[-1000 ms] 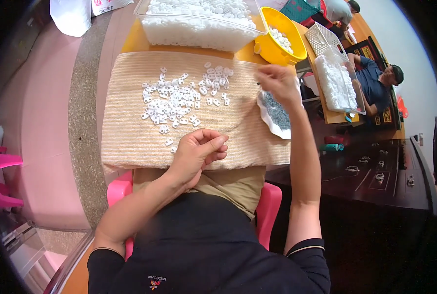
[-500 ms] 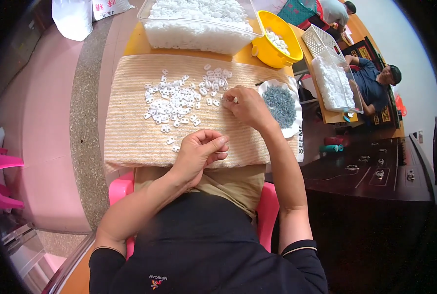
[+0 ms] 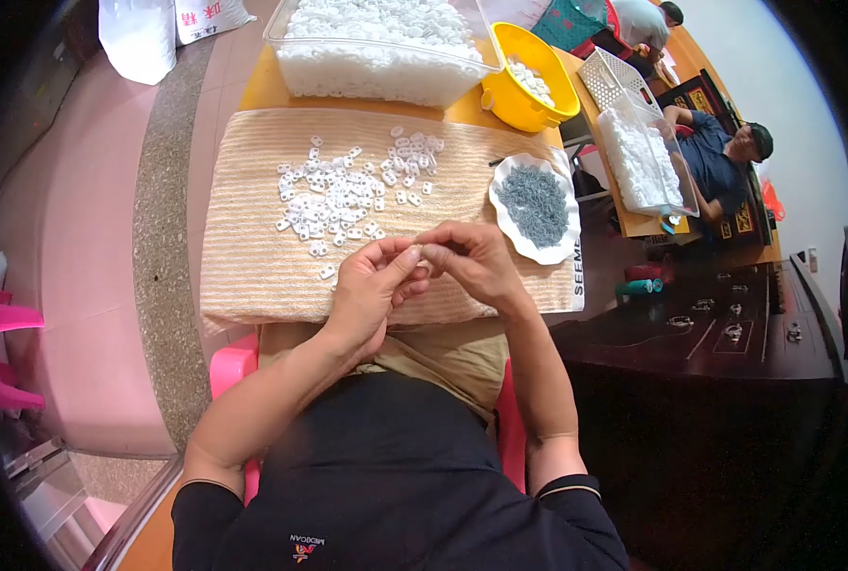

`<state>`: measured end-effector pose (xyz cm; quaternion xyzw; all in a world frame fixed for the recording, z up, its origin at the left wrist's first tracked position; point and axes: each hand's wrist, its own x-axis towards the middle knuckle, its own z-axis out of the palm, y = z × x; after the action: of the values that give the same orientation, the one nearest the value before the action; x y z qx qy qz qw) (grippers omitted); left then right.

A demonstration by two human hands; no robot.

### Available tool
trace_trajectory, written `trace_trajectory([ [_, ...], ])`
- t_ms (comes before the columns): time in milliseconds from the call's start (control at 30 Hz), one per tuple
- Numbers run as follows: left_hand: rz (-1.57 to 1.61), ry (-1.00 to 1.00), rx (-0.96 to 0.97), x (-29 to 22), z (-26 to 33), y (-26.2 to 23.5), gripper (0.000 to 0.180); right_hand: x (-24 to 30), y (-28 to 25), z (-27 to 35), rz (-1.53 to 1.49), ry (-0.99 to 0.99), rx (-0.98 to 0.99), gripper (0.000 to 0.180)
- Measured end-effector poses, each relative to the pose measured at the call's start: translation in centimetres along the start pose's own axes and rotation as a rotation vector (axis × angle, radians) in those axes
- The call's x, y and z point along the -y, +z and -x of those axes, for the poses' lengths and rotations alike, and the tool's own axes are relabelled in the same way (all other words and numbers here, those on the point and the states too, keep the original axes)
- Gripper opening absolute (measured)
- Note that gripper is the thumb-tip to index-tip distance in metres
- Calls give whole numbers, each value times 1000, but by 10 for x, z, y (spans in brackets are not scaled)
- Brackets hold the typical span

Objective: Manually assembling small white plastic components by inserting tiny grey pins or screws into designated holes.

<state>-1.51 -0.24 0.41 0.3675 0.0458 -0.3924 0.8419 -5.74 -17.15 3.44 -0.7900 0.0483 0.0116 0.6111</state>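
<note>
Over the near part of the striped towel (image 3: pixel 253 238), the fingertips of both hands meet. My left hand (image 3: pixel 372 290) is closed, thumb pressed against the fingers. My right hand (image 3: pixel 476 266) pinches at the same spot from the right. Whatever small thing lies between them is mostly covered by the fingers. Just beyond, a loose pile of small white oval plastic pieces with two holes (image 3: pixel 334 195) is spread on the towel, with a smaller cluster of like pieces (image 3: pixel 410 157) at its far right. A white scalloped plate (image 3: pixel 548 256) right of my right hand holds many small grey pieces (image 3: pixel 535 205).
A clear bin (image 3: pixel 376 81) full of white pieces stands at the table's far side, beside a yellow basin (image 3: pixel 510 105) with some white pieces. Farther right, a person (image 3: pixel 719 157) sits by another clear bin (image 3: pixel 648 171). A dark cabinet (image 3: pixel 690 352) stands to my right.
My right hand has come back from the white pieces toward me and now meets my left hand. The left hand has stayed nearly in place.
</note>
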Motion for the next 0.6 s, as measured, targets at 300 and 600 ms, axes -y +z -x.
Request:
trace_trajectory([
  [300,-10,-69,152,-3,6,1,20,-5,2,19,-205,-27,9,20],
  [600,-72,-68,198,-3,8,4,21,-12,6,23,-288,-34,-48,18],
])
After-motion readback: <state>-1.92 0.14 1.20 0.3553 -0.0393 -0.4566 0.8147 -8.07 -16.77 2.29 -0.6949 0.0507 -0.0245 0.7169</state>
